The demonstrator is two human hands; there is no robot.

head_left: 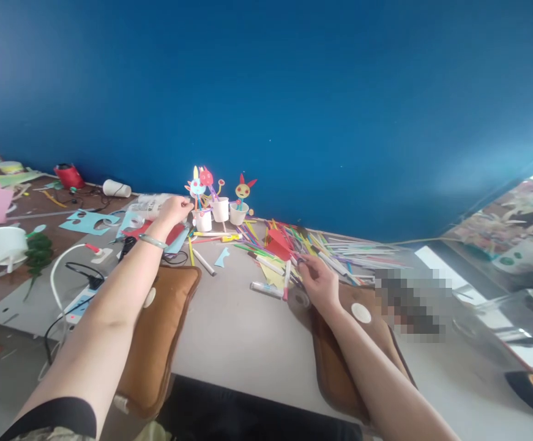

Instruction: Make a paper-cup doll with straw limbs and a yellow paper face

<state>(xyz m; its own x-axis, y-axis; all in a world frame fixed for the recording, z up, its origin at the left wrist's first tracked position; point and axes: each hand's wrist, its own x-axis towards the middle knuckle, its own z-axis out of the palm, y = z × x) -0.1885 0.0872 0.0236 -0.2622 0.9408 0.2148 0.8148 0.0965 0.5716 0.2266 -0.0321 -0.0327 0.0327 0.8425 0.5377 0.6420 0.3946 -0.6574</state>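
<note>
My left hand (175, 210) is raised beside a white paper cup (202, 220) with a blue paper face on a stick. Its fingers are pinched together; whatever is in them is too small to name. Close by stand two more cup figures, one with a red face (206, 177) and one with a yellow face with red ears (243, 191). My right hand (320, 283) is over the pens at the right, its fingers curled together, and what they hold is hidden. Just below its fingertips lies a roll of clear tape (299, 299), near a pink-capped marker (287, 280).
Many coloured sticks (358, 252) are heaped along the wall. Brown cushions lie under both forearms, including the left one (167, 331). At left are a power strip (79, 306) with cables, cut blue paper (89, 222) and a white cup (2, 245). A blue wall rises behind.
</note>
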